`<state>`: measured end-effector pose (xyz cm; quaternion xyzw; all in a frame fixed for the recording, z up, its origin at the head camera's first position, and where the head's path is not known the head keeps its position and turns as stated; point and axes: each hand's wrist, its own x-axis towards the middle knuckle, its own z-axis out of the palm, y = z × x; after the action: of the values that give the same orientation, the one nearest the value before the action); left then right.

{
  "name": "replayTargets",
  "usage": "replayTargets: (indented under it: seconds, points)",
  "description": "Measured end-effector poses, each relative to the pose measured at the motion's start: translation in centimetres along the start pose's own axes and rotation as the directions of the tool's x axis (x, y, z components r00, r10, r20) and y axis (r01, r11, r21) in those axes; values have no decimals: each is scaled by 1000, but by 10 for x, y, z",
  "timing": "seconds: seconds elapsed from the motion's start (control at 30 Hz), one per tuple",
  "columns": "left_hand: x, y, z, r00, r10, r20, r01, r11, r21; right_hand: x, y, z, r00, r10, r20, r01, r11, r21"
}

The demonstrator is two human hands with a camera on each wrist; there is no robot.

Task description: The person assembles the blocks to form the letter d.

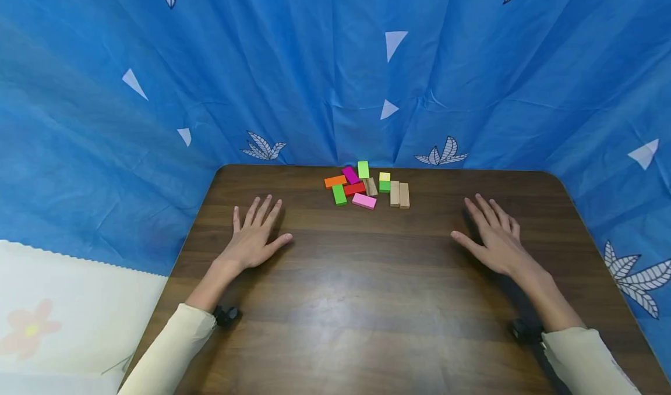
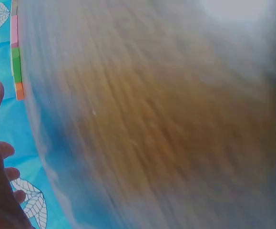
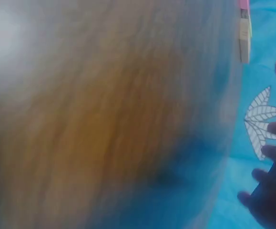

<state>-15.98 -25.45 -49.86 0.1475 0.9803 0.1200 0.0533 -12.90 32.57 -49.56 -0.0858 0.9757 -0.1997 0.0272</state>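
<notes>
Fingers spread, my left hand (image 1: 250, 244) is over the left part of the wooden table, holding nothing. My right hand (image 1: 495, 243) is over the right part, its fingers extended and nothing in its grasp. Between and beyond them, at the far edge, lies a group of coloured blocks: an orange block (image 1: 335, 182), a green block (image 1: 339, 195), a red block (image 1: 355, 189), a magenta block (image 1: 350, 175), a pink block (image 1: 364, 201) and a light green block (image 1: 363, 169). Two plain wooden blocks (image 1: 399, 195) lie side by side at the right. Both hands are apart from the blocks.
A yellow block (image 1: 385, 176) sits by a bright green block (image 1: 385, 187), and another wooden block (image 1: 371, 186) leans near the red one. The brown table (image 1: 346, 278) has a blue leaf-patterned curtain (image 1: 314, 63) behind it. White flowered cloth (image 1: 78, 307) hangs at the left.
</notes>
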Motion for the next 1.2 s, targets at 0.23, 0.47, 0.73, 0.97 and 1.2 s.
replayTargets:
  seconds: [0.23,0.47,0.73,0.97,1.2]
  points:
    - [18,16,1,998,57,7,-56,998,-35,31,-8,13,997,-71,6,70,988,137]
    - [49,55,5,987,162,7,-160,980,-122,67,-22,25,989,-146,-16,147,969,200]
    - [100,103,6,962,272,25,-266,954,-137,106,-35,30,989,-147,3,141,959,247]
    - [148,144,9,948,316,47,-304,938,-168,125,-42,31,987,-133,92,108,966,236]
    - [186,178,21,940,331,81,-309,929,-202,133,-41,35,987,-131,90,108,968,228]
